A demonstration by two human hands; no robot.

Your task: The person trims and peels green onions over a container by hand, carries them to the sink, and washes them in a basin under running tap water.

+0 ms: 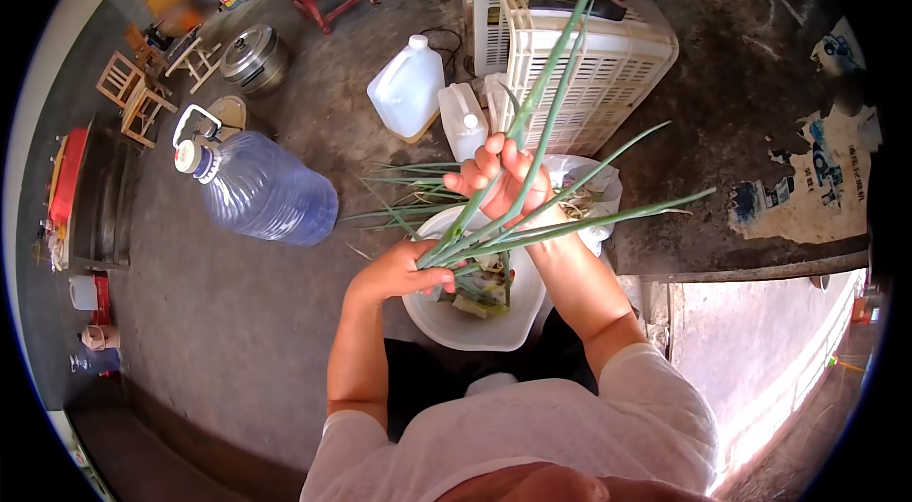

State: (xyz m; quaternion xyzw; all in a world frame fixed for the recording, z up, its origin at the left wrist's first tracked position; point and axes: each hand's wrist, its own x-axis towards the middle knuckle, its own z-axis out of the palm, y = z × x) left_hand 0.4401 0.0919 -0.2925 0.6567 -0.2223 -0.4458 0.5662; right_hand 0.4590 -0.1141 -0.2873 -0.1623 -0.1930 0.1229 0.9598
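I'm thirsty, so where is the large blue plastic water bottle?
In the head view, the bottle is on the grey floor, left of the white plastic basin and beyond the person's left hand.

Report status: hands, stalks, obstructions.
Left hand gripping the green stalks low, over white basin. Right hand among their upper lengths. Loose scraps in basin; nothing seen blocking the hands.

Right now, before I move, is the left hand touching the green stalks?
Touching. The head view shows the left hand with its fingers closed around the lower part of the green stalks, which fan out beyond it.
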